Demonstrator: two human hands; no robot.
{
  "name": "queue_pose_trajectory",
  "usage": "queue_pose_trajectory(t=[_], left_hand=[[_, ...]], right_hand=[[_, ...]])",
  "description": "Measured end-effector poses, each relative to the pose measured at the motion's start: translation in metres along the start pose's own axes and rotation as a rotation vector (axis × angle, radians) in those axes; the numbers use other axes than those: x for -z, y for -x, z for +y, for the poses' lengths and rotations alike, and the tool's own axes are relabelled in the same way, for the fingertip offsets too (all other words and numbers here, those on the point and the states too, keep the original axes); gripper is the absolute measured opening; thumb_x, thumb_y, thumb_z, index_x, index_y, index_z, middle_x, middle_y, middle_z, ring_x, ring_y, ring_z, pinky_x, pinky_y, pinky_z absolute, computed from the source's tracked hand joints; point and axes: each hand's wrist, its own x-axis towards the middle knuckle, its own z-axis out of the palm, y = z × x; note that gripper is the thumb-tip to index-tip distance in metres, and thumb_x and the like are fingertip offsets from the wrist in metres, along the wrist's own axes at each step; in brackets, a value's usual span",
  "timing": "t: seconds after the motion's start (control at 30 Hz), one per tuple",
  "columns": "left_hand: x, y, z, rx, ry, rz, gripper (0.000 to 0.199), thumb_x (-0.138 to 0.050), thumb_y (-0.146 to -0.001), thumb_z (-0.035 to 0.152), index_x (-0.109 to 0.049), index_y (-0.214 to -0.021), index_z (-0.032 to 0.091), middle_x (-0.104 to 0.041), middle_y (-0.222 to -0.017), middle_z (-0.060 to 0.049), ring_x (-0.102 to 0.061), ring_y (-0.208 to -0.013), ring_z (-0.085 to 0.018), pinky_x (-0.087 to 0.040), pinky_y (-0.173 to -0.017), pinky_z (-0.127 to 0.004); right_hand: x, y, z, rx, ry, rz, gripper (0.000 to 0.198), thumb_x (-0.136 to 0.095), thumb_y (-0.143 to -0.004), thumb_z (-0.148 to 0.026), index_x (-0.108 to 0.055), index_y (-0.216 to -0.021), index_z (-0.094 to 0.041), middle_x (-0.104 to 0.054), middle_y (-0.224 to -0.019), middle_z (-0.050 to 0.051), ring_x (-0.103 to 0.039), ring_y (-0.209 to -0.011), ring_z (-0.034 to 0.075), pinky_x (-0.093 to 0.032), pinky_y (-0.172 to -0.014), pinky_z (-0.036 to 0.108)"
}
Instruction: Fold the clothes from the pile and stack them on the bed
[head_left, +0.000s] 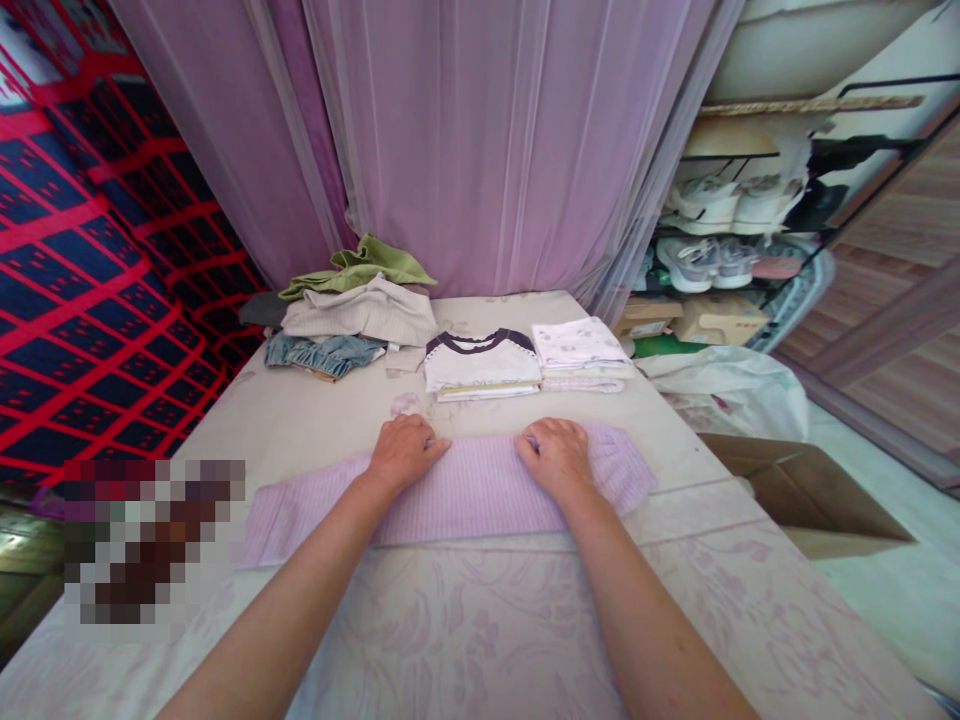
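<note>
Lilac striped trousers [465, 490] lie across the bed, folded lengthwise into a long strip. The gathered end is on the right and a hem on the left. My left hand [405, 450] rests at the far edge, left of the middle, its fingers curled over the cloth and thumb pointing inward. Further right along that same edge, my right hand [553, 455] has its fingers bent round the cloth. Both fingertips are partly hidden behind the knuckles. Just beyond sits a folded white shirt with dark trim [482, 362], beside a stack of folded pale clothes [577, 345].
A loose heap holds a green garment [360, 265], a beige ribbed garment [360, 310] and denim [322, 355]. Behind hangs a purple curtain [480, 140]. On the right are a shoe rack [750, 155] and an open cardboard box [817, 495]. Red-and-navy checked cloth [82, 250] hangs left.
</note>
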Motion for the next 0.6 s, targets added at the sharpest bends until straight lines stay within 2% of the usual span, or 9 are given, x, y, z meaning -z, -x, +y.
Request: queue_pose_trajectory(t=[0.13, 0.23, 0.4, 0.53, 0.6], left_hand=[[0.002, 0.000, 0.004, 0.024, 0.006, 0.033, 0.035, -0.049, -0.086, 0.050, -0.066, -0.085, 0.019, -0.066, -0.096, -0.011, -0.057, -0.099, -0.029, -0.040, -0.084, -0.041], [0.006, -0.004, 0.007, 0.012, 0.089, -0.005, 0.025, -0.053, -0.085, 0.041, -0.066, -0.096, 0.023, -0.068, -0.099, -0.007, -0.058, -0.098, -0.026, -0.040, -0.085, -0.039], [0.013, -0.015, 0.008, -0.068, 0.102, -0.144, 0.018, -0.055, -0.080, 0.035, -0.067, -0.085, 0.023, -0.069, -0.096, -0.004, -0.061, -0.094, -0.023, -0.042, -0.080, -0.033], [0.010, -0.015, 0.007, -0.116, 0.135, -0.158, 0.013, -0.056, -0.077, 0.031, -0.063, -0.083, 0.022, -0.069, -0.088, -0.002, -0.061, -0.086, -0.020, -0.042, -0.072, -0.028], [0.006, -0.011, 0.007, -0.099, 0.197, -0.137, 0.015, -0.056, -0.076, 0.028, -0.062, -0.089, 0.023, -0.069, -0.088, -0.001, -0.062, -0.082, -0.018, -0.042, -0.069, -0.026]], right_hand=[[0.000, 0.000, 0.001, -0.015, 0.000, -0.016, 0.016, -0.054, -0.084, -0.030, -0.068, -0.085, -0.022, -0.069, -0.089, 0.005, -0.056, -0.090, 0.021, -0.029, -0.086, 0.036], [0.000, 0.000, 0.001, 0.005, -0.008, -0.043, 0.019, -0.053, -0.082, -0.024, -0.068, -0.094, -0.024, -0.069, -0.096, 0.005, -0.056, -0.094, 0.021, -0.029, -0.087, 0.037], [0.005, -0.001, 0.000, 0.015, 0.013, -0.100, 0.017, -0.053, -0.081, -0.025, -0.069, -0.087, -0.023, -0.068, -0.094, 0.007, -0.055, -0.093, 0.022, -0.028, -0.088, 0.038], [0.008, -0.002, 0.003, 0.056, -0.020, -0.116, 0.014, -0.052, -0.079, -0.023, -0.065, -0.083, -0.021, -0.066, -0.092, 0.006, -0.054, -0.095, 0.022, -0.028, -0.090, 0.038], [0.007, -0.002, 0.006, 0.091, -0.086, -0.120, 0.013, -0.051, -0.077, -0.020, -0.062, -0.083, -0.020, -0.066, -0.093, 0.005, -0.054, -0.096, 0.021, -0.028, -0.093, 0.038]])
